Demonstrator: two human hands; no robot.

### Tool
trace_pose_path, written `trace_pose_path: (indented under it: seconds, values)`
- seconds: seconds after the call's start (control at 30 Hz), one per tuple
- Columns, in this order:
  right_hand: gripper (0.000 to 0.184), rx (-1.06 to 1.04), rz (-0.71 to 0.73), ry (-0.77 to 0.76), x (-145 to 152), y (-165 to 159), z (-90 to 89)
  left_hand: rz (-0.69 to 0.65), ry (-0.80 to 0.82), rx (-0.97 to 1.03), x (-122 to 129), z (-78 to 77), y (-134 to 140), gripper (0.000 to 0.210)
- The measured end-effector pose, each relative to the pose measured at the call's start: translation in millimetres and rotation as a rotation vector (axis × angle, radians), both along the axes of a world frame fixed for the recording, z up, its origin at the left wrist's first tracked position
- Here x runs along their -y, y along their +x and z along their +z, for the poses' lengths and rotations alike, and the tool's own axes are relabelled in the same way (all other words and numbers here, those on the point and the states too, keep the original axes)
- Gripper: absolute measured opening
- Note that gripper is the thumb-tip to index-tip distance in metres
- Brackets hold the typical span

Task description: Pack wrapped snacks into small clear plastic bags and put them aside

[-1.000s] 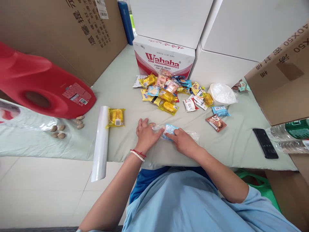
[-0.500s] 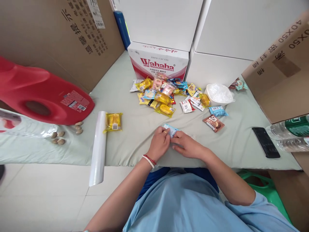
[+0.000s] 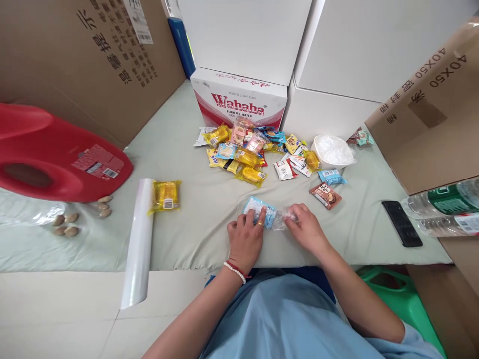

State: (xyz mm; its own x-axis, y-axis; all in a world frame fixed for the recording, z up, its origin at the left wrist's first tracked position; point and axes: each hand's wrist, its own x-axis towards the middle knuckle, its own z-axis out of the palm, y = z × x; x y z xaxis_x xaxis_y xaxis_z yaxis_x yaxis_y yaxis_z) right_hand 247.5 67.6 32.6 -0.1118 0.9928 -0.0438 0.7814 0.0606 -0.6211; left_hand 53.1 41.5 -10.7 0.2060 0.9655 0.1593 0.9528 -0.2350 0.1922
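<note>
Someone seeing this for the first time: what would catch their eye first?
Probably the big red jug lying at the far left, the boldest block of colour. Next, the bright heap of wrapped snacks in front of the Wahaha box. Then, nearer the person, the left hand has its fingers on a light-blue packet while the right hand pinches clear plastic at its right end.

The left fingers (image 3: 262, 216) partly hide the blue packet (image 3: 253, 203) beneath, and the view's edge crops the red jug (image 3: 62, 142).
</note>
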Motion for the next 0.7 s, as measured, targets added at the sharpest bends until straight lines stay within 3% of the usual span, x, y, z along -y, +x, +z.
trace_pose_path:
  seconds: [0.13,0.23,0.33,0.37,0.43,0.53,0.63,0.7]
  values:
    - [0.010,-0.062,0.088,-0.099,-34.8,-45.9,15.1,-0.029,-0.014,0.037,-2.3,0.8,2.8,0.044]
    - [0.009,0.027,0.125,-0.160,-56.4,-77.4,7.2,-0.059,-0.081,0.143,-6.6,2.0,-10.3,0.033]
    - [0.013,0.098,0.179,-0.120,-59.2,-86.3,-4.9,-0.142,-0.143,0.442,-9.2,1.4,-38.1,0.030]
    - [0.014,0.114,0.199,-0.086,-56.9,-85.2,-8.4,-0.128,-0.150,0.565,-9.7,0.9,-46.9,0.032]
    - [0.015,0.124,0.228,-0.021,-51.0,-80.9,-14.0,0.040,-0.134,0.708,-12.0,0.0,-57.8,0.035]
    - [0.016,0.070,0.248,0.038,-45.5,-75.3,-19.8,0.304,-0.107,0.573,-21.9,1.4,-53.0,0.039]
    - [0.014,-0.067,0.203,0.026,-44.9,-70.5,-23.7,0.256,-0.136,0.415,-34.9,5.9,-34.8,0.040]
    - [0.015,-0.227,0.158,-0.044,-43.5,-66.1,-24.6,0.250,-0.147,0.429,-39.3,9.8,-25.0,0.036]
